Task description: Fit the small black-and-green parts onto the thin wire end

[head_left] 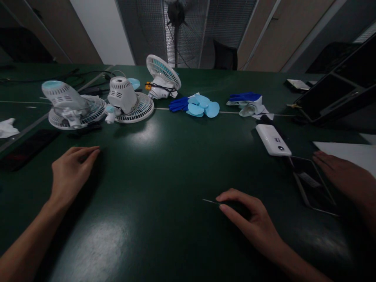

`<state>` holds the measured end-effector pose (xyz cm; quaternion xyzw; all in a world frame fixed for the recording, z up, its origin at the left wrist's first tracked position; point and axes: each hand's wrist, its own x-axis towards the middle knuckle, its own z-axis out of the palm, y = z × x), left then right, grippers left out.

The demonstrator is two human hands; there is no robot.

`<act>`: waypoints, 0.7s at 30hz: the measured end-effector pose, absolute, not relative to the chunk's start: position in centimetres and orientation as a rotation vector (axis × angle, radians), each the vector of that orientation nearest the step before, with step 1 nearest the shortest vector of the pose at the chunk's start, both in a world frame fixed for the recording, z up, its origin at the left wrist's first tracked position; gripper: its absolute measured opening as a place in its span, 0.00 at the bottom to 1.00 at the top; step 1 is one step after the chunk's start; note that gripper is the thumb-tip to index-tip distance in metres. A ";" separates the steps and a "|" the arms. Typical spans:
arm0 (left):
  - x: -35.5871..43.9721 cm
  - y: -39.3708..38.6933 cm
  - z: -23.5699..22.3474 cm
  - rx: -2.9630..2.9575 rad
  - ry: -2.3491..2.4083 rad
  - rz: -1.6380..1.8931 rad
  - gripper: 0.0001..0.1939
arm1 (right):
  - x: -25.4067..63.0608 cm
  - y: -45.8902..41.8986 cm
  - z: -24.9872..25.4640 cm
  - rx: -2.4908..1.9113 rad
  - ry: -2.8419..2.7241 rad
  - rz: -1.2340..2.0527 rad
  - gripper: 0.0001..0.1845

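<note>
My left hand (pixel 72 170) rests low over the green table at the left, thumb and forefinger pinched together. Whatever may be between those fingertips is too small to make out. Nearest to it is a white desk fan (pixel 67 103) lying with its grille down. Right of the middle, my right hand (pixel 249 217) pinches a thin metal rod (pixel 210 201) between thumb and forefinger. The rod points left, just above or on the tabletop; its other end is hidden in the fingers.
At the back lie a second fan (pixel 122 96), a third fan (pixel 163 76), a light-blue fan blade (pixel 203 106) and blue-white gloves (pixel 246 102). A white power bank (pixel 273 140) and a phone (pixel 313 184) lie right. Another person's hand (pixel 346 176) is beside the phone.
</note>
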<state>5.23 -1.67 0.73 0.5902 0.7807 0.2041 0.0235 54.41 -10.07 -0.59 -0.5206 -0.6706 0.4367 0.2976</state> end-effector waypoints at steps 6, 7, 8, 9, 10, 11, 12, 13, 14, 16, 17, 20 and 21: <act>5.4 -1.5 1.3 1.577 2.451 0.621 0.26 | 54.3 -10.0 -0.6 -1.386 -1.793 1.143 0.08; 5.4 -1.5 1.4 1.537 2.457 0.628 0.27 | 54.2 -10.0 -0.6 -1.383 -1.794 1.134 0.08; 5.4 -1.5 1.6 1.511 2.458 0.629 0.27 | 54.2 -9.9 -0.6 -1.384 -1.795 1.131 0.08; 5.4 -1.5 1.6 1.497 2.459 0.627 0.28 | 54.1 -9.9 -0.6 -1.383 -1.795 1.132 0.08; 5.3 -1.6 1.7 1.497 2.458 0.625 0.28 | 54.1 -9.9 -0.5 -1.380 -1.796 1.135 0.08; 5.1 -1.6 1.6 1.507 2.453 0.618 0.27 | 54.1 -9.8 -0.4 -1.378 -1.799 1.140 0.08; 4.9 -1.6 1.6 1.520 2.447 0.609 0.27 | 54.1 -9.8 -0.4 -1.376 -1.800 1.140 0.08; 4.6 -1.6 1.5 1.533 2.437 0.598 0.27 | 54.1 -9.9 -0.4 -1.373 -1.804 1.140 0.08; 4.3 -1.5 1.4 1.547 2.424 0.585 0.27 | 54.1 -9.9 -0.4 -1.372 -1.807 1.140 0.08; 3.7 -1.5 1.1 1.588 2.387 0.563 0.27 | 54.2 -9.9 -0.5 -1.374 -1.812 1.135 0.08; 3.4 -1.5 1.0 1.618 2.367 0.557 0.26 | 54.2 -10.0 -0.5 -1.373 -1.816 1.136 0.08; 3.0 -1.5 0.9 1.699 2.312 0.553 0.26 | 54.3 -10.0 -0.7 -1.369 -1.820 1.131 0.08; 2.9 -1.5 1.0 1.708 2.298 0.561 0.27 | 54.3 -10.0 -0.7 -1.367 -1.820 1.127 0.08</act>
